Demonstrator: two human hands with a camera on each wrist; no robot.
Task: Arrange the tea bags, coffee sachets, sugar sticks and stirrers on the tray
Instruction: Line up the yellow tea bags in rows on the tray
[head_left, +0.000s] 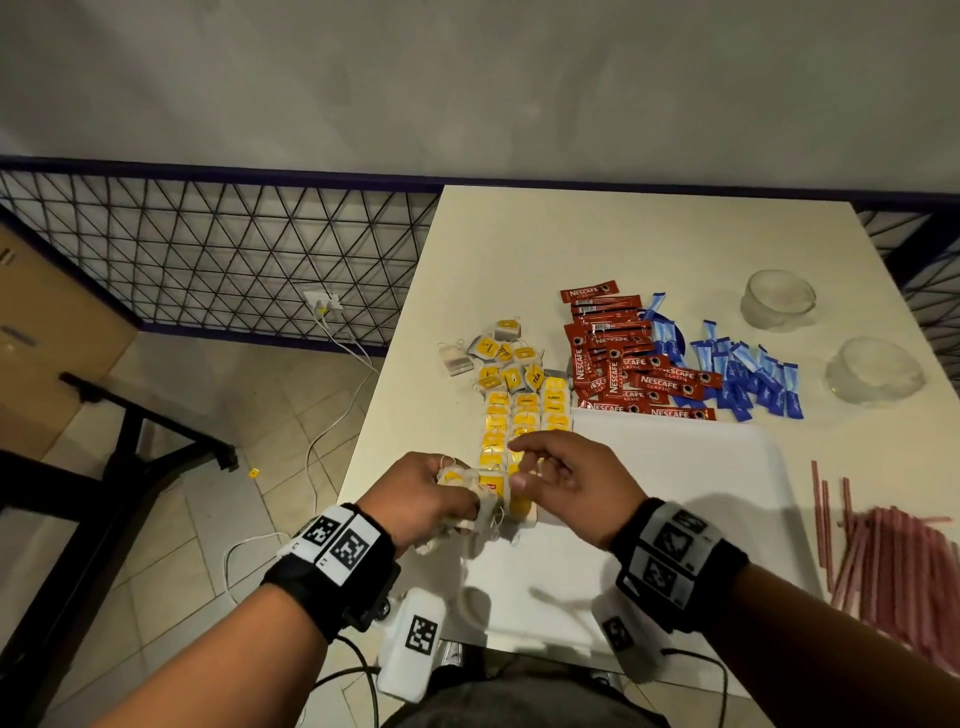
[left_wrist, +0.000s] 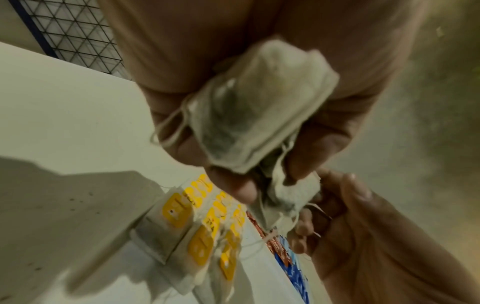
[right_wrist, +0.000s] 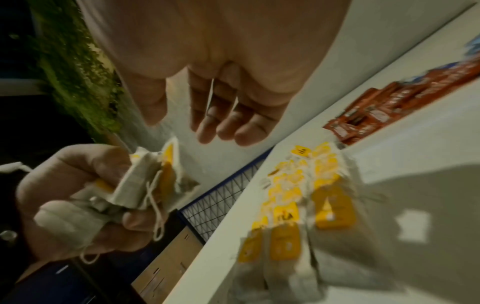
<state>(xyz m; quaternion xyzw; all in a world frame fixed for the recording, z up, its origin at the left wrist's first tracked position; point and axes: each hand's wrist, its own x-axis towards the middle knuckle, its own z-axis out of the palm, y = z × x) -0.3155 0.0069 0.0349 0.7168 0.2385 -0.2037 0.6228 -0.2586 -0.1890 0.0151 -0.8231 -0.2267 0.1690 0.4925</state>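
My left hand grips a bunch of tea bags with yellow tags just above the near left corner of the white tray. The bunch fills the left wrist view, strings dangling. My right hand hovers beside the bunch, its fingers relaxed with nothing in them. Rows of tea bags lie along the tray's left side. Loose tea bags lie beyond the rows. Red coffee sachets and blue sugar sticks are heaped behind the tray. Pink stirrers lie to its right.
Two glass bowls stand at the table's back right. The table's left edge drops to a tiled floor with a white cable. A wire fence runs behind.
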